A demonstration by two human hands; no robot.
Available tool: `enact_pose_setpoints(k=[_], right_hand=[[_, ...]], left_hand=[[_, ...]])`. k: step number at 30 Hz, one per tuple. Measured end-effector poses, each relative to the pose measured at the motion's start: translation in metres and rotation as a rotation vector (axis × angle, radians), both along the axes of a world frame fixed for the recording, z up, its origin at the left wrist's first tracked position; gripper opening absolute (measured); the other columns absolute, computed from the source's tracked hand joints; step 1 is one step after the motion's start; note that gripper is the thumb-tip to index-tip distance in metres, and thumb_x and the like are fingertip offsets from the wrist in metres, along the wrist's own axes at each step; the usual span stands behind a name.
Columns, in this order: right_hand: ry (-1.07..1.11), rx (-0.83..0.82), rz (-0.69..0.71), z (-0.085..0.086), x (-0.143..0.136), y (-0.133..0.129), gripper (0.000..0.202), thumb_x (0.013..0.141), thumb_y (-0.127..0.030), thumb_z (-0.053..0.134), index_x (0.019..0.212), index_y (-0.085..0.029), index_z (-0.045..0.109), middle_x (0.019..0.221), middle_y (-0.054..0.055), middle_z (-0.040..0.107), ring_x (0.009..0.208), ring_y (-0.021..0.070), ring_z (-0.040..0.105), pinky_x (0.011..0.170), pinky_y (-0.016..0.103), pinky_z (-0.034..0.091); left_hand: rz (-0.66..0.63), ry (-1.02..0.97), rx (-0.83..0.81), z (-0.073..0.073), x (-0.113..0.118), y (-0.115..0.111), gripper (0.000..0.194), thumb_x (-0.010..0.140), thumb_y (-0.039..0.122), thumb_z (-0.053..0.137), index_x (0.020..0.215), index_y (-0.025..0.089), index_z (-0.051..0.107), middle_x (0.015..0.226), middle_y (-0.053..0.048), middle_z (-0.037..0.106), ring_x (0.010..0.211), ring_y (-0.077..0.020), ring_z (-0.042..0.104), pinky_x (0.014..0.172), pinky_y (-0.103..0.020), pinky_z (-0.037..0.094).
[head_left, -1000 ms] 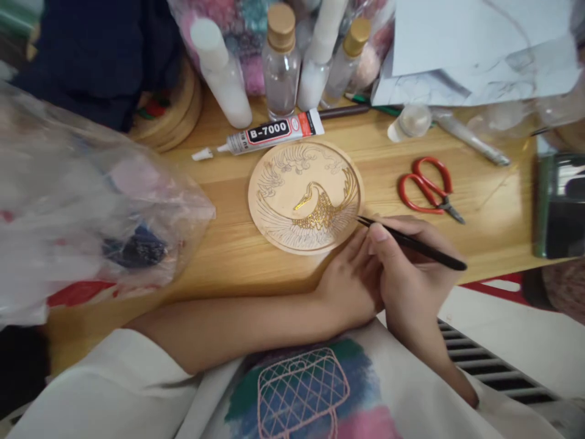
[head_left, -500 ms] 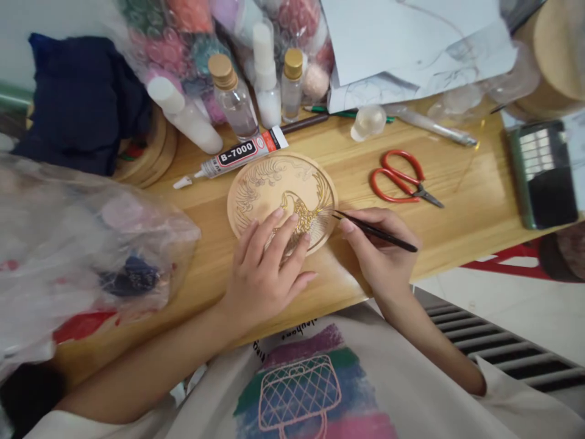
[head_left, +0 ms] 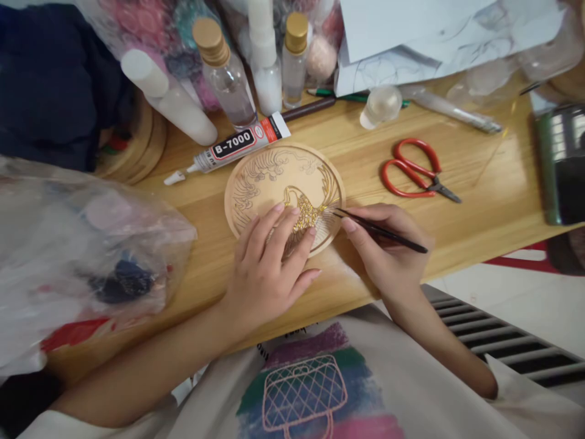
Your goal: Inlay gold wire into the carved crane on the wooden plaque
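A round wooden plaque (head_left: 269,183) lies on the table, with printed wave lines and a bird-like figure partly outlined in gold wire (head_left: 307,210). My left hand (head_left: 269,262) rests flat over the plaque's lower part, fingers spread, and hides some of the drawing. Dark tweezers (head_left: 384,231) are pinched in my right hand (head_left: 393,247), just off the plaque's right rim. Their tips reach over the gold figure's right side; whether they grip any wire is too small to tell.
A glue tube (head_left: 242,144) lies against the plaque's far edge. Red-handled scissors (head_left: 418,171) lie to the right. Bottles (head_left: 231,91), papers (head_left: 402,55) and a pen (head_left: 452,110) line the back. A plastic bag (head_left: 91,244) covers the left side; a dark-screened device (head_left: 564,164) sits at the right.
My view has moved nearer the table. The tweezers' tips have shifted slightly inward over the plaque, and my left hand stays pressed on it.
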State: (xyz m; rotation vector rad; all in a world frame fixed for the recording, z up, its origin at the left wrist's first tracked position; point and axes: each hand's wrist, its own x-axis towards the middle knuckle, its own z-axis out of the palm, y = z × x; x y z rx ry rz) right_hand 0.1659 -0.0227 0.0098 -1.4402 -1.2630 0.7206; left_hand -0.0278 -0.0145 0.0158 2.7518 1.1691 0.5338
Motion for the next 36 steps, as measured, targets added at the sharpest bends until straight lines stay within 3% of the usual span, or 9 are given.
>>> enact_pose_setpoints(k=[20,24,31,36], right_hand=[[-0.005,-0.01,0.038,0.0015,0.0007,-0.0015,0.014,0.081,-0.017,0.075,0.092,-0.024,0.073,0.083,-0.001,0.074,0.072,0.0133,0.069,0.065,0.026,0.059],[-0.027,-0.001,0.106,0.0009,0.0027,-0.0023,0.015,0.079,-0.017,0.076,0.092,-0.024,0.074,0.081,0.0,0.074,0.07,0.014,0.068,0.062,0.027,0.056],[-0.081,0.02,0.248,0.0043,0.0049,0.0008,0.02,0.08,-0.011,0.073,0.095,-0.023,0.073,0.086,0.0,0.075,0.075,0.0129,0.069,0.07,0.026,0.056],[-0.095,0.013,0.261,0.0051,0.0051,0.0012,0.019,0.081,-0.012,0.072,0.097,-0.024,0.073,0.087,0.001,0.076,0.077,0.0143,0.07,0.071,0.028,0.057]], left_hand=[[0.016,-0.06,-0.037,-0.0011,0.0,0.0012,0.042,0.092,0.036,0.058,0.126,0.011,0.056,0.134,-0.022,0.054,0.133,-0.0368,0.046,0.109,-0.056,0.042],[0.029,-0.084,-0.034,-0.0015,-0.0006,0.001,0.04,0.092,0.034,0.058,0.125,0.012,0.057,0.133,-0.021,0.054,0.134,-0.0365,0.045,0.109,-0.057,0.041],[0.018,-0.046,-0.017,-0.0014,-0.0001,0.0007,0.037,0.092,0.033,0.058,0.124,0.014,0.06,0.135,-0.021,0.051,0.131,-0.0377,0.046,0.106,-0.058,0.044],[0.017,-0.042,-0.025,-0.0018,-0.0004,0.0011,0.037,0.092,0.034,0.059,0.124,0.014,0.061,0.135,-0.021,0.051,0.132,-0.0373,0.045,0.106,-0.058,0.043]])
